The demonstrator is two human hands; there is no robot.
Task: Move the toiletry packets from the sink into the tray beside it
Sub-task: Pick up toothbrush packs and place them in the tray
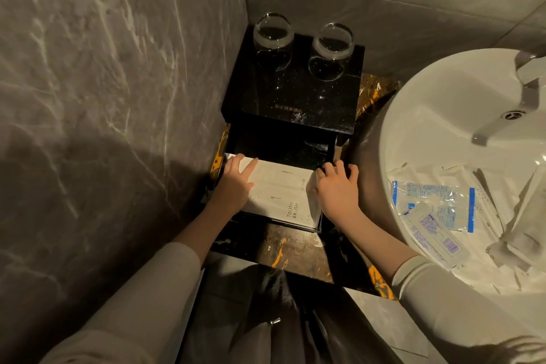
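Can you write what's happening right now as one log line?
both hands: left hand, right hand | pressing packets into tray | more packets in sink

2 glasses [274, 31], 2 hands [236, 183], 1 tray [328, 145], 1 sink [437, 103]

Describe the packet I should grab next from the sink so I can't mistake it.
In the white sink, look at the packet heap in its near part. On the heap's left lies a clear plastic packet, beside the plain white paper packets. Only it is see-through with blue print and a blue edge strip.
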